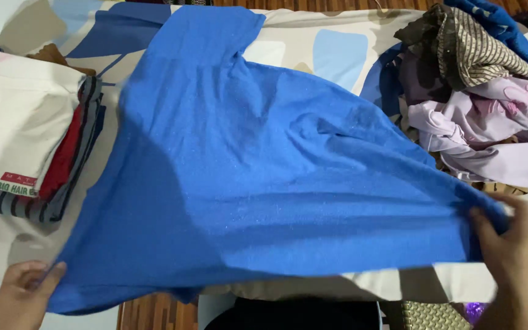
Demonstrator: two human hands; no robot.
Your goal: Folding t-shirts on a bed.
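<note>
So far the blue garment (258, 165) lies spread flat across the patterned sheet (337, 55), its far end reaching up toward the top of the bed and its near hem stretched between my two hands. My left hand (22, 293) pinches the lower left corner, fingers closed tight on the cloth. My right hand (508, 256) grips the lower right corner, fingers curled over the edge and holding it taut. The fabric looks mostly smoothed, with a few long creases running toward the right hand, and I see no fold in it yet, so I judge the laying-out is about done and the folding itself remains.

On my left sits a stack of folded clothes (32, 134), cream on top with red and striped pieces beneath, which reads as finished work. On my right a loose heap of clothes (478, 91), lilac, brown-striped and blue, sits unsorted just beside the garment's edge. I judge a good share remains to be handled.
</note>
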